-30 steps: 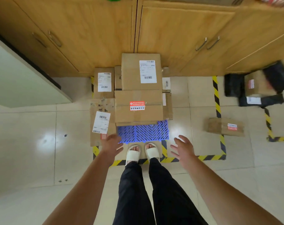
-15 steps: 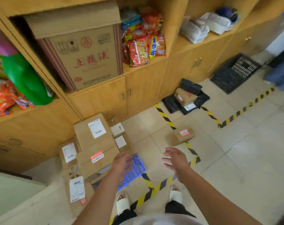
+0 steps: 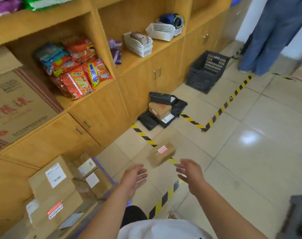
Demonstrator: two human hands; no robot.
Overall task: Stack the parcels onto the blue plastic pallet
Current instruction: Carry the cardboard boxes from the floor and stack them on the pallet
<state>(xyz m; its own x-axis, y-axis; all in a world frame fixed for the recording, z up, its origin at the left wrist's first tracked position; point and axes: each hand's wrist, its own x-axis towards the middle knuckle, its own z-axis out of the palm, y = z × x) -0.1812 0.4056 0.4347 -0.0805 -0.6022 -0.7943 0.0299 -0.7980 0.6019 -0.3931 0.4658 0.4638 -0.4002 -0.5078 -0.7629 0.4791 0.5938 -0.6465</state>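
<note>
Several cardboard parcels [image 3: 51, 185] with white labels are stacked at lower left on the blue plastic pallet [image 3: 110, 176], of which only a thin edge shows. A small brown parcel [image 3: 161, 155] with a red and white sticker lies on the floor across the striped tape. My left hand [image 3: 135, 178] and my right hand [image 3: 190, 171] are both empty with fingers spread, held just short of that small parcel, one on each side. More parcels, a brown box [image 3: 159, 109] among black bags [image 3: 147, 120], lie by the cabinet further back.
Wooden cabinets and shelves [image 3: 98, 107] with snack packs run along the left. A black crate [image 3: 207, 71] stands on the floor at the back. Another person's legs [image 3: 267, 37] are at upper right. Yellow and black tape [image 3: 221, 109] marks the floor.
My view has swung right, away from the stack toward the small parcel on the floor. Both hands left the pallet edge and now reach toward that parcel.
</note>
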